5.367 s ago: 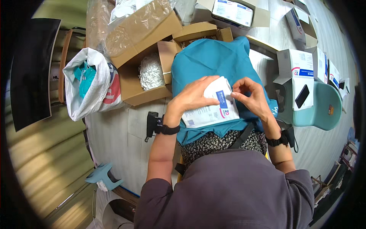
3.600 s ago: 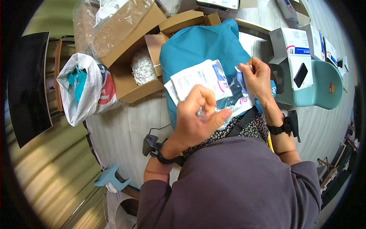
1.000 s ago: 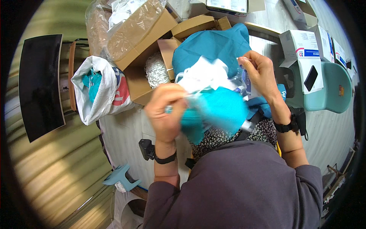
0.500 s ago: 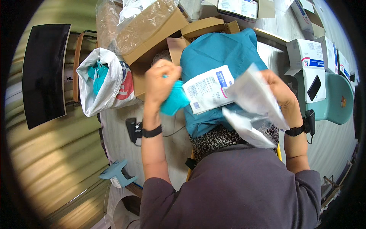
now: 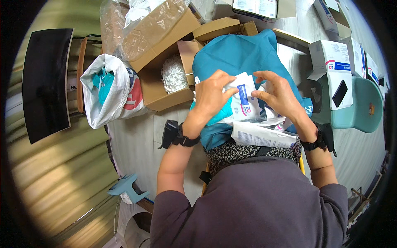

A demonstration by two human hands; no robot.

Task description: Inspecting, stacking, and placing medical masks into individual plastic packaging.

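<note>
A white printed packet [image 5: 247,98] with a blue panel lies over the blue-green cloth [image 5: 235,53] on my lap. My left hand [image 5: 211,96] is closed at the packet's upper left edge, thumb on top. Under that hand bunches a brighter turquoise fabric piece [image 5: 219,115], partly hidden. On the packet's other side, my right hand [image 5: 281,94] has thumb and forefinger curved apart, the thumb near its edge. Its other fingers are partly hidden, beside crumpled white wrapping [image 5: 269,112]. Nearer me lies a clear-and-white plastic packet [image 5: 264,134].
An open cardboard box [image 5: 151,84] holds a bundle of white strands [image 5: 173,74]. Left of it stands a white bag [image 5: 112,111] with turquoise items inside. At right, a pale green chair [image 5: 364,105] carries white boxes [image 5: 331,56] and a phone [image 5: 340,93].
Both hands have come together over the lap. The turquoise piece has moved right and down with my left hand. The plastic packet my right hand carried now lies on my lap.
</note>
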